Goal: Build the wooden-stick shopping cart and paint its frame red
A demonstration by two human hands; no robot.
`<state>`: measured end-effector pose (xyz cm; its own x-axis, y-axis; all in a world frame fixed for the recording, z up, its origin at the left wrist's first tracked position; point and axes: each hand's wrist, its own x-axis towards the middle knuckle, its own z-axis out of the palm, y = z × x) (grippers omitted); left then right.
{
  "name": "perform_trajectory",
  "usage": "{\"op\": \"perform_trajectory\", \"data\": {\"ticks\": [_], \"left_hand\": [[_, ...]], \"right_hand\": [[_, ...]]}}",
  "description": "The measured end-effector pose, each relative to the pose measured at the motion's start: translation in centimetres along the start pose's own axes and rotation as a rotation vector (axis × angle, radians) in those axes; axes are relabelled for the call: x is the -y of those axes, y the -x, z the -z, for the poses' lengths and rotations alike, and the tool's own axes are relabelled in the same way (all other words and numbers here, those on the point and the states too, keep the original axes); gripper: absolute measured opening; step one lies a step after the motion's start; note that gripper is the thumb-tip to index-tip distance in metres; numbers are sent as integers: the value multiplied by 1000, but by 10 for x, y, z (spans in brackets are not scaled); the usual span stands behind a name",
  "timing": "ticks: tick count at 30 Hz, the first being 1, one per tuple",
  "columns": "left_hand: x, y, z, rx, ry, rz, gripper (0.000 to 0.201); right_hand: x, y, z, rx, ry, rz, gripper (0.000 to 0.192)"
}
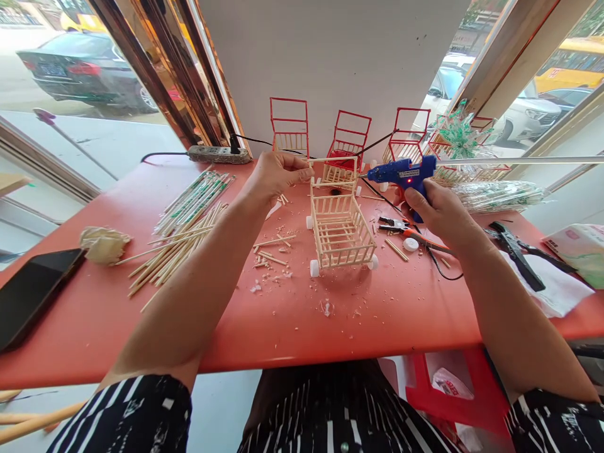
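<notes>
A small cart built of thin wooden sticks (346, 253) stands on white round wheels in the middle of the table. My left hand (283, 174) is closed in a pinch at the left end of a wooden stick (334, 160), which lies across the top of the cart's upright frame. My right hand (436, 204) grips a blue glue gun (408, 173) with a red light lit on its side. Its nozzle points left, just right of the stick's right end. A long pale glue stick (514, 161) runs out of the gun's back.
Loose wooden sticks (177, 258) and wrapped sticks (195, 201) lie left, near a phone (38, 296). Several red-framed carts (289, 123) stand behind. Pliers (406, 228) and cords lie right of the cart, with black-handled pliers (519, 255) farther right. A power strip (219, 155) sits back left.
</notes>
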<state>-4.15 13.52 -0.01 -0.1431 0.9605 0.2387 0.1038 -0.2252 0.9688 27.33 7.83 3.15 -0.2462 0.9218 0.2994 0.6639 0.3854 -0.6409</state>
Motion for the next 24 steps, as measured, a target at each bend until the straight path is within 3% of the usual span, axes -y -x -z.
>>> {"op": "perform_trajectory", "data": {"ticks": [24], "left_hand": [[6,-3,2,-7,-23,-38,17]], "right_hand": [[-2,-4,-7,-12,78,-8,29]]}}
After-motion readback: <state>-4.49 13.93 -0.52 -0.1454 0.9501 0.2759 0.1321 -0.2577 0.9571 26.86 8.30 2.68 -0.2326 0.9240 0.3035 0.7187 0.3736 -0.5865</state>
